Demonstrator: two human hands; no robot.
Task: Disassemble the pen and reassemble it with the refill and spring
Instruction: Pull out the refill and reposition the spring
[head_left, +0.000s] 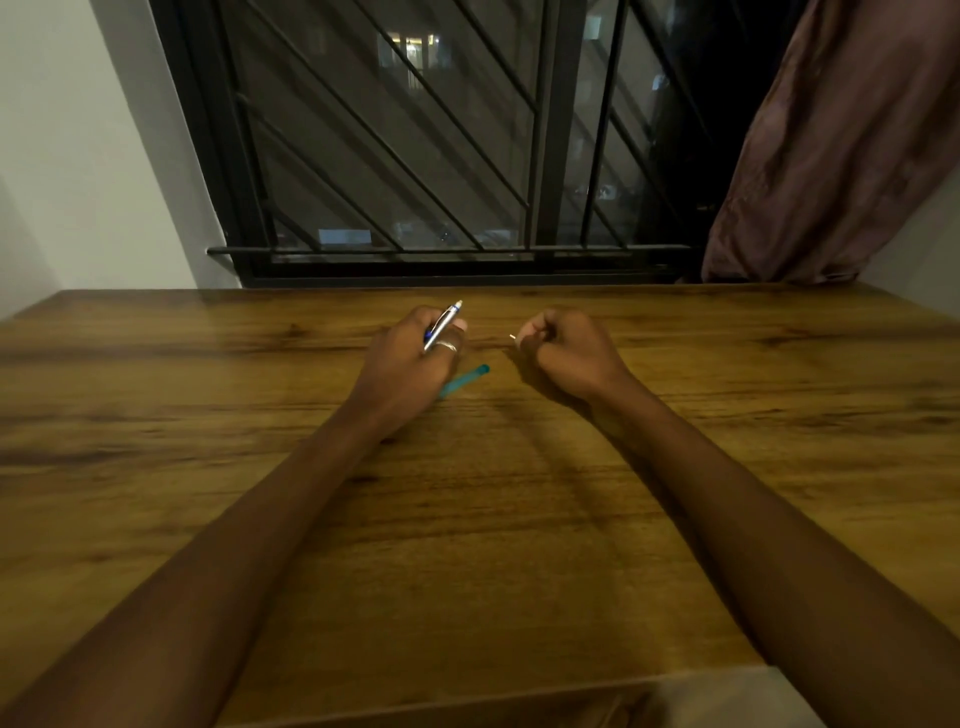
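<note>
My left hand (410, 358) is closed around the silver upper part of the pen (444, 321), whose white push-button end points up and away. A translucent teal barrel piece (465, 380) sticks out below that hand, just over the wooden table (467, 519); whether it rests on the wood or is held I cannot tell. My right hand (563, 353) is curled in a fist a short gap to the right, pinching a thin piece whose small pale tip (513, 336) pokes out toward the left hand. Most of that piece is hidden by the fingers.
The table's far edge meets a wall with a dark barred window (415, 156). A brown curtain (831, 156) hangs at the back right. The near table edge runs across the bottom of the view.
</note>
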